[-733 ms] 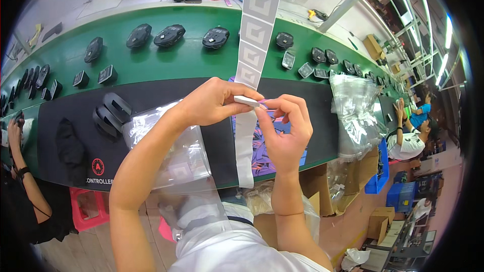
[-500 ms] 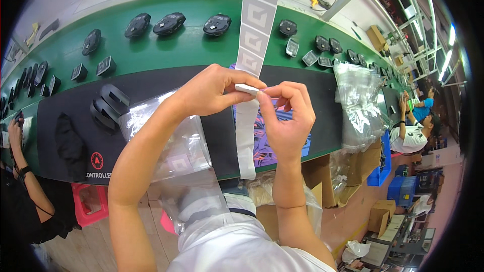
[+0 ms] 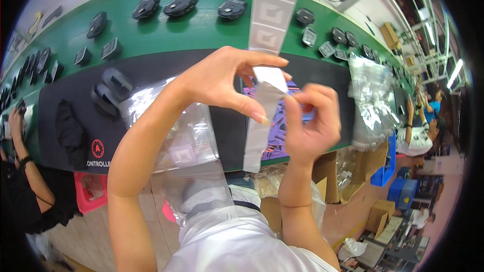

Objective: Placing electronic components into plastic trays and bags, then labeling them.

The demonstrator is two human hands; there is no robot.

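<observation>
A long strip of square grey-and-white labels [image 3: 272, 12] runs from the far edge of the bench down to my hands. My left hand [image 3: 222, 80] holds it with the index finger in front and other fingers behind, the thumb spread wide along its lower part. A white section folds between the hands, and the plain backing tail [image 3: 254, 148] hangs below. My right hand [image 3: 315, 121] pinches the fold's right edge between thumb and index finger. Beneath lies a purple patterned sheet or box [image 3: 277, 136], partly hidden. Left of it, a clear plastic bag [image 3: 204, 136] bears a square label [image 3: 181, 153].
Black computer mice [image 3: 232, 7] and small dark square parts [image 3: 111, 49] line the green bench [image 3: 201, 35]. Black curved shells [image 3: 108, 90] sit left on the dark mat [image 3: 65, 85]. Stacked clear bags [image 3: 370, 100] lie right, above an open carton [image 3: 348, 171]. Other people work at both sides.
My left thumb has opened away from the fold. My right hand has moved right and slightly down, and the white section between my hands has turned to show its face.
</observation>
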